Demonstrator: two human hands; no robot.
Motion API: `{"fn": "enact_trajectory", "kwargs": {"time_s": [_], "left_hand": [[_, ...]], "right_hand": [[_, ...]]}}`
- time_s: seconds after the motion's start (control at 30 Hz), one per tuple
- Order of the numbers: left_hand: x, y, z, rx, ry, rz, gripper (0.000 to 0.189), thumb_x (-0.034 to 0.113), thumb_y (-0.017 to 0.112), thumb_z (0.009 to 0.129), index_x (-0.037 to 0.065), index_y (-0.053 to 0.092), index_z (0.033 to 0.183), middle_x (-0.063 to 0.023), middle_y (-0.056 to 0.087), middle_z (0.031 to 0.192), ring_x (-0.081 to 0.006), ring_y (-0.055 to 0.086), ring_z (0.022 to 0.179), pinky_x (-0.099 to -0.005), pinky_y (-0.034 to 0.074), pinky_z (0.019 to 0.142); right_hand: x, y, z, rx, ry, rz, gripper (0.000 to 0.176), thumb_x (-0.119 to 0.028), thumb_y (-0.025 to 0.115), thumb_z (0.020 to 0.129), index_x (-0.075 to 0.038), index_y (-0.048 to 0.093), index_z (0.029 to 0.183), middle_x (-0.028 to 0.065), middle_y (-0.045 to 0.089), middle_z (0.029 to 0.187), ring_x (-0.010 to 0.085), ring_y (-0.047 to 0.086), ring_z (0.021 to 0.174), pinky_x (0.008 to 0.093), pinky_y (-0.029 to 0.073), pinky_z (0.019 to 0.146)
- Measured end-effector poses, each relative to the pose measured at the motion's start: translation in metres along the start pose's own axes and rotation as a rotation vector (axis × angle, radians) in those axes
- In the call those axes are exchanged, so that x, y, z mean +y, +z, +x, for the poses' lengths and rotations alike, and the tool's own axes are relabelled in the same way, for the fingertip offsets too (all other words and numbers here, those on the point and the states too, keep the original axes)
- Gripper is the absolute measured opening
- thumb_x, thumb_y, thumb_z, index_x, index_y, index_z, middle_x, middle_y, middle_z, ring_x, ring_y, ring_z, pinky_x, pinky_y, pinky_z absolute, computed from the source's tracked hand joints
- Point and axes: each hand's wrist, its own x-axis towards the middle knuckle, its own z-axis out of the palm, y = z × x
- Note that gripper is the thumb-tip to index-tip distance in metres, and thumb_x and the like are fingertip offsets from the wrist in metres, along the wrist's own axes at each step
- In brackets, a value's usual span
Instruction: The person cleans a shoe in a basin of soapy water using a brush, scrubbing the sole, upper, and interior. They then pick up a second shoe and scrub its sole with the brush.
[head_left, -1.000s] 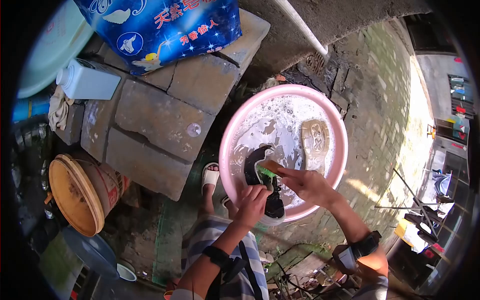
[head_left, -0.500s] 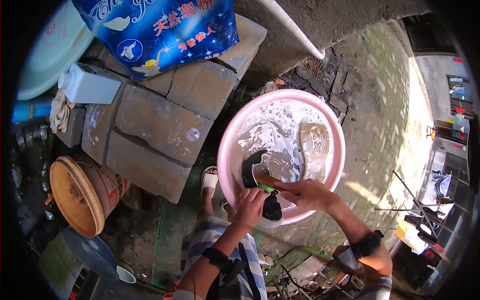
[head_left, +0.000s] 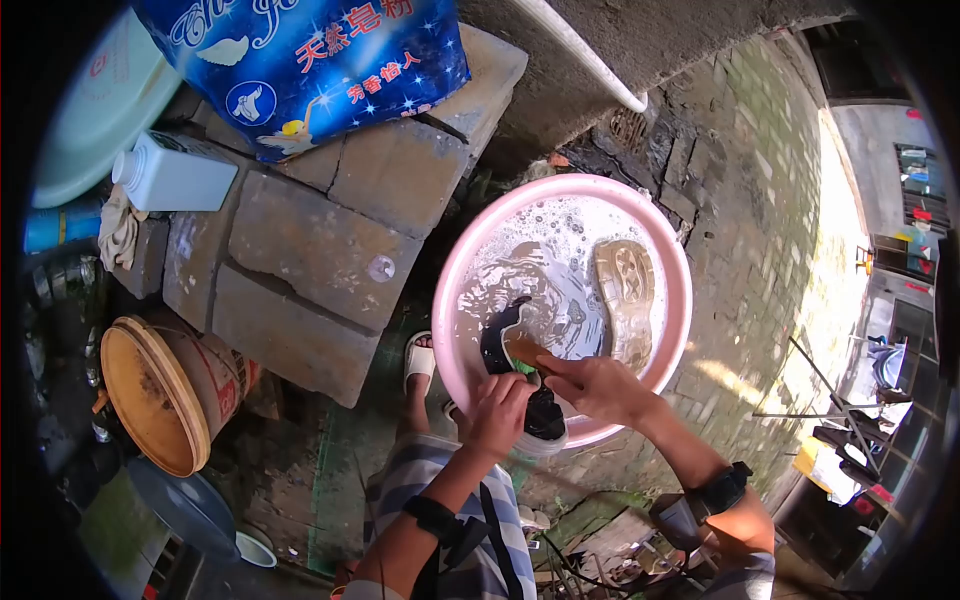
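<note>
A pink basin (head_left: 448, 330) holds sudsy grey water. My left hand (head_left: 498, 412) is closed on a black shoe (head_left: 497, 338) at the basin's near left rim. My right hand (head_left: 600, 388) grips the brown handle of a brush (head_left: 527, 352), whose green bristles show against the shoe between my hands. The bristle end is partly hidden by the shoe and my fingers. A second shoe (head_left: 625, 290) floats sole up along the basin's right side.
Stone slabs (head_left: 310, 245) at the left bear a blue detergent bag (head_left: 320, 70) and a light blue bottle (head_left: 190, 172). A bucket with an orange rim (head_left: 150, 395) lies below them. A white pipe (head_left: 590, 55) comes down behind the basin.
My right hand has shifted slightly left and down with the brush, and the green bristles show less. The floating shoe has tilted a little, and the water's ripples and foam have changed.
</note>
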Motion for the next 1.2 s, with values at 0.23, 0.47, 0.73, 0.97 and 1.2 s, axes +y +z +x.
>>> {"fn": "enact_trajectory", "kwargs": {"time_s": [0.23,0.47,0.73,0.97,1.2], "left_hand": [[0.003,-0.002,0.008,-0.008,-0.031,0.032,0.019,0.004,0.060,0.074,0.011,0.054,0.089,-0.0050,0.053,0.091,-0.0257,0.051,0.088,-0.0382,0.040,0.075],[0.031,-0.018,0.066,-0.168,0.063,0.197,0.015,0.006,0.059,0.075,0.011,0.052,0.087,-0.0058,0.051,0.081,-0.0274,0.046,0.087,-0.0396,0.034,0.075],[0.018,-0.017,0.110,-0.732,0.094,0.572,0.034,0.036,0.067,0.071,0.007,0.062,0.087,-0.0128,0.063,0.079,-0.0284,0.056,0.083,-0.0392,0.032,0.084],[0.013,-0.003,0.127,-0.699,0.083,0.604,0.031,0.032,0.061,0.078,0.001,0.063,0.083,-0.0179,0.061,0.071,-0.0336,0.060,0.074,-0.0408,0.041,0.075],[0.023,0.014,0.133,-0.605,-0.296,0.566,0.031,0.030,0.059,0.080,0.001,0.058,0.090,-0.0209,0.062,0.081,-0.0378,0.061,0.080,-0.0452,0.048,0.071]], "right_hand": [[0.040,-0.009,-0.040,0.061,-0.094,0.248,0.040,-0.032,0.050,0.089,-0.017,0.049,0.125,0.0155,0.062,0.099,0.0267,0.060,0.088,0.0353,0.044,0.081],[0.078,0.032,-0.057,0.331,0.049,0.562,0.046,-0.033,0.051,0.090,-0.009,0.042,0.129,0.0200,0.060,0.104,0.0244,0.060,0.092,0.0312,0.043,0.083],[0.094,0.088,0.010,0.390,0.210,0.222,0.059,-0.037,0.050,0.083,-0.006,0.033,0.131,0.0265,0.057,0.102,0.0396,0.057,0.093,0.0461,0.044,0.081],[0.095,0.077,-0.007,0.463,0.293,0.364,0.051,-0.038,0.053,0.079,-0.012,0.046,0.122,0.0195,0.062,0.094,0.0348,0.061,0.087,0.0446,0.047,0.075],[0.066,0.091,-0.084,0.629,0.142,0.621,0.050,-0.029,0.052,0.086,-0.020,0.039,0.133,0.0203,0.060,0.080,0.0335,0.061,0.073,0.0405,0.048,0.066]]}}
